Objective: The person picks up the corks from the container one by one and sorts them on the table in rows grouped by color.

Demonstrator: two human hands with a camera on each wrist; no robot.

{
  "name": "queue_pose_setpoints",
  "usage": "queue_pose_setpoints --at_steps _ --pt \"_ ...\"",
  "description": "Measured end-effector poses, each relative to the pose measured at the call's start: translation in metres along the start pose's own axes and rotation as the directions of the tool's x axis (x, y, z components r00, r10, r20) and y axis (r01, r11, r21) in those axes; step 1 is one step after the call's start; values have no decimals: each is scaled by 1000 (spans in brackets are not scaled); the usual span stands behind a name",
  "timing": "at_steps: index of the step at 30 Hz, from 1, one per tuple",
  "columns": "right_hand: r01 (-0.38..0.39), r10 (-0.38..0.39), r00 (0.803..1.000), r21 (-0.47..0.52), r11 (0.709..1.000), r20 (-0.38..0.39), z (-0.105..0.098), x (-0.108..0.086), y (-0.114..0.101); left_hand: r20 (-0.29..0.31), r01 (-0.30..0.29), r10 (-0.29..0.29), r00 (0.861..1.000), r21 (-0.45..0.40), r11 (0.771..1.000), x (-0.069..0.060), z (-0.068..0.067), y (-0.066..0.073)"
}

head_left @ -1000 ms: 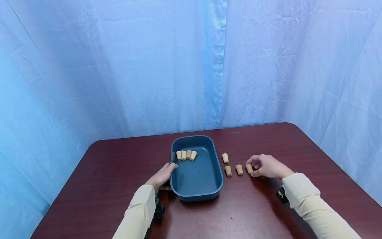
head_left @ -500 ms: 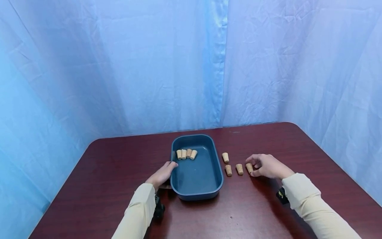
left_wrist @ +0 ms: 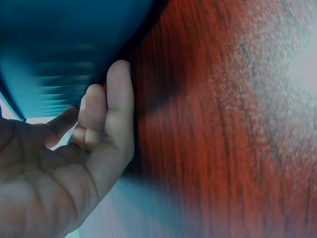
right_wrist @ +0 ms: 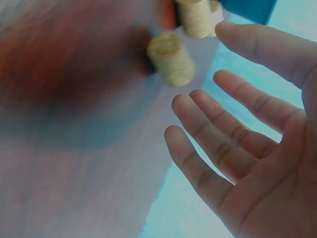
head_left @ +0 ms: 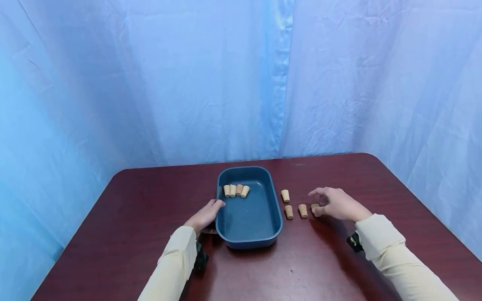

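A blue rectangular tub [head_left: 249,244] stands on the table, with a row of several cork stoppers [head_left: 236,191] in its far left part. My left hand [head_left: 205,216] grips its left wall, thumb over the rim; in the left wrist view the fingers [left_wrist: 119,94] lie against the outer side, low by the tabletop. To the right of the tub, three cork stoppers [head_left: 303,211] lie apart from my right hand [head_left: 337,203]. It hovers over a further cork stopper [head_left: 314,207], partly hidden by the thumb. In the right wrist view its fingers [right_wrist: 213,144] are spread, with nothing held.
The dark red wooden table [head_left: 150,251] has rounded far corners. Pale blue curtains [head_left: 207,83] hang behind and on both sides. A small black device [head_left: 201,257] is strapped at the left wrist, another black device [head_left: 355,242] at the right.
My right hand has loosened from the rightmost cork stopper and lifted slightly, its fingers parting. The left hand keeps its grip on the tub. The head view has tilted a little.
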State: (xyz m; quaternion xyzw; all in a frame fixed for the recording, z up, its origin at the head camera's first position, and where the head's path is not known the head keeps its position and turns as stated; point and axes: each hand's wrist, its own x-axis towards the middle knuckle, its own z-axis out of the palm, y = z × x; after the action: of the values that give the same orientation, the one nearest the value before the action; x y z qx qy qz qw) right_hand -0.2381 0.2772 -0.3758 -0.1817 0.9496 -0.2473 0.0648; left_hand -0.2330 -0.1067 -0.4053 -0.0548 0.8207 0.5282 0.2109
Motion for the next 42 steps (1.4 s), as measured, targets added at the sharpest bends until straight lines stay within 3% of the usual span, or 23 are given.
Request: queue_pose_setpoints --at_steps 6,17,25,32,42 --pt "69 -71 996 -35 997 -60 -6 6 -21 3 3 -3 1000 -3 1000 -1 1 3" --pt "124 -112 982 69 990 -155 -5 23 -60 6 5 -5 1000 -11 1000 -4 7 6" --pt "80 -45 984 202 976 -172 3 42 -83 12 2 -1 1000 -19 1000 -5 9 5" --pt "26 6 992 250 968 -125 9 58 -100 10 -1 1 1000 -18 1000 -6 12 6" --pt "-37 87 986 327 944 -140 15 75 -116 16 1 0 1000 -34 999 -6 15 7"
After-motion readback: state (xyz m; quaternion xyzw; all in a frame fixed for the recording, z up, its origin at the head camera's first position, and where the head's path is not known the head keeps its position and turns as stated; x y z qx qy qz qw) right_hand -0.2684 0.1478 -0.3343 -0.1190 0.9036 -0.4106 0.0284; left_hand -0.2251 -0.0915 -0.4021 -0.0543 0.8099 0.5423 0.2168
